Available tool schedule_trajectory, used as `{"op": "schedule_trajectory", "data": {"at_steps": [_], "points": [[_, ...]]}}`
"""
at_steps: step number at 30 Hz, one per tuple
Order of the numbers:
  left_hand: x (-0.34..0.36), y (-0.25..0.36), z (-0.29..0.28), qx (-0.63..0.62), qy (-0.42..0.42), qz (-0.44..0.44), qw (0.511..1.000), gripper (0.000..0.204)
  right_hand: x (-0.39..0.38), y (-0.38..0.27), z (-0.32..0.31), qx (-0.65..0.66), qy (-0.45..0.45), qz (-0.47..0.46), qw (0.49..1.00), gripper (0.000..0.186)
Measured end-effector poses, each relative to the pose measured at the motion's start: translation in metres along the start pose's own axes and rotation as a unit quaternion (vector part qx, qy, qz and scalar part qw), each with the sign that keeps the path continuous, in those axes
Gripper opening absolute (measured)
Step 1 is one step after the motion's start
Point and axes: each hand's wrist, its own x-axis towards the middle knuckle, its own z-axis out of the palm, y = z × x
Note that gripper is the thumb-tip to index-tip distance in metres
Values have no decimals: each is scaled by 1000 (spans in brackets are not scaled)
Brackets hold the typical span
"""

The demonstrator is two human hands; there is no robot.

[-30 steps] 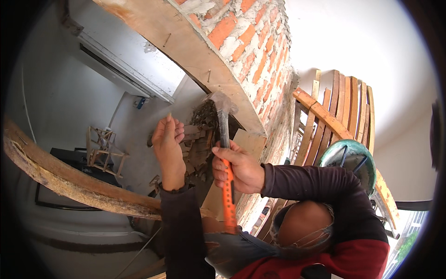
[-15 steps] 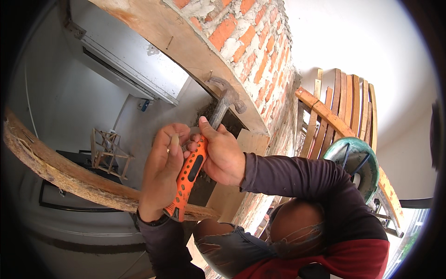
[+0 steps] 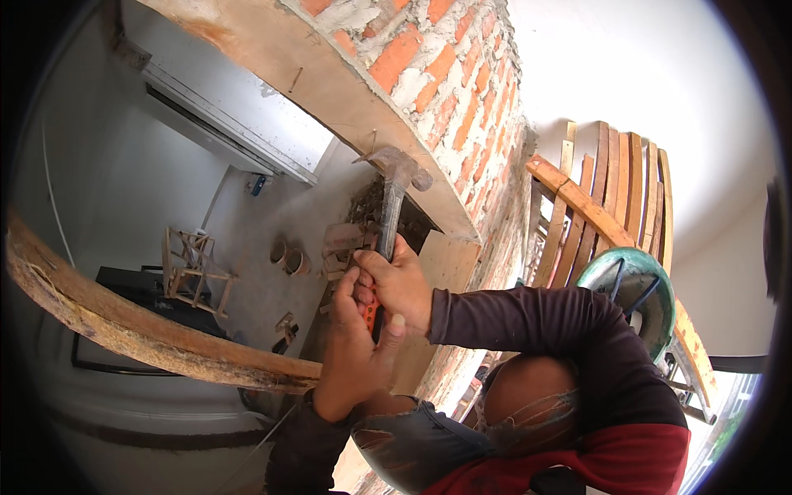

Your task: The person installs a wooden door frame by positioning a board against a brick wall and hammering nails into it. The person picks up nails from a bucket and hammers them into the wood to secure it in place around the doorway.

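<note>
Both hands grip one tool: a claw hammer with a grey steel head and an orange-and-black handle (image 3: 386, 239). Hammer stands nearly upright, head up, handle down.

Right hand (image 3: 402, 283): clenched around the handle, upper grip, fingers wrapped from the right side, knuckles toward the camera. Dark long sleeve runs off to the right.

Left hand (image 3: 353, 351): clenched on the lower part of the handle, just under and touching the right hand. Thumb extends up along the right hand's edge. A small patch of orange grip shows between the two hands.

Hammer head lies against the lower face of a broad, pale wooden formwork board (image 3: 330, 82), close to its edge. Claw points left, striking face right. Cannot tell whether the claw has caught a nail.

The board lies under a red brick wall with grey mortar joints (image 3: 445, 58), which runs up and to the right.

Surroundings:
- Rough curved timber plank with splintered, frayed bark edge (image 3: 140, 334) crosses the left side, ending near the left wrist.
- Small wooden frame structures (image 3: 194, 276) lie on the grey concrete surface beyond, well apart from the hands.
- Bundle of upright brown wooden slats (image 3: 615, 190) leans at right.
- Green round wheelbarrow tub (image 3: 652, 289) sits just beside the slats, behind the right arm.
</note>
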Motion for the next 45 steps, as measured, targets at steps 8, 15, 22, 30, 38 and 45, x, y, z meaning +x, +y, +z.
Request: {"op": "schedule_trajectory", "data": {"at_steps": [8, 15, 22, 30, 38, 45], "points": [[23, 4, -25, -116, 214, 45, 969, 86, -1, 9, -15, -76, 16, 7, 997, 18], [135, 15, -45, -254, 108, -125, 953, 68, -8, 6, -21, -108, -2, 44, 993, 21], [157, 11, -45, -31, 191, -21, 981, 32, -18, -8, -35, -258, -54, -12, 965, 19], [109, 66, -67, -65, 340, 85, 934, 28, -34, -42, 29, -275, -17, 18, 961, 16], [93, 203, -225, -422, 302, 113, 847, 31, -110, -87, 182, -256, 143, 90, 952, 22], [137, 368, -406, -500, 343, 191, 772, 30, -201, -126, 222, -286, 212, 87, 930, 11]]}}
